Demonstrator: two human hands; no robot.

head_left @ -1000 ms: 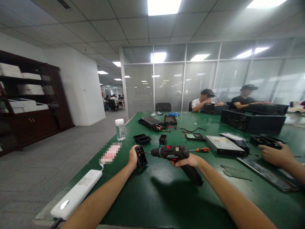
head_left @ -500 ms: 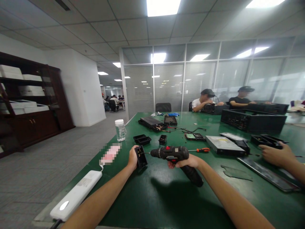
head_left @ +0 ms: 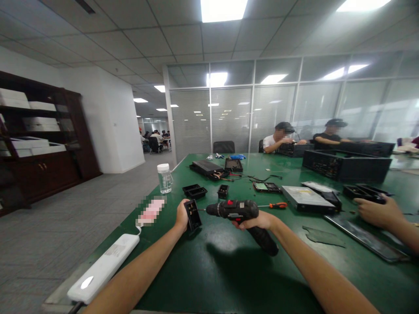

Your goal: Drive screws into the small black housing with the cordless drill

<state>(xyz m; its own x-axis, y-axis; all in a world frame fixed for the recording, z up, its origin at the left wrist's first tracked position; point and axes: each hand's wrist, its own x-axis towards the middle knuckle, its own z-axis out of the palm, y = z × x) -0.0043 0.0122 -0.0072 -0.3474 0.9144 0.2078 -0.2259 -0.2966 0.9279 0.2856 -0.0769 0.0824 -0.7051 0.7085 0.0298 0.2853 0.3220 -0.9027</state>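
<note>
My left hand grips a small black plastic box by its far left side, tilted so that its open face looks right; small brass-coloured bits show inside. In my right hand is a black cordless drill with red marks, held level above the table. Its thin bit points left into the box's open side; whether the tip touches a screw is too small to tell. Behind them lie two similar black boxes side by side, and another small black box with bits in it.
On the green table lie a screwdriver, an optical drive, a glass-like shard and a flat panel. A water bottle and white power strip stand left. A co-worker's hand is at right.
Both hands, the box and the drill keep almost the same places. The whole view has shifted very slightly.
</note>
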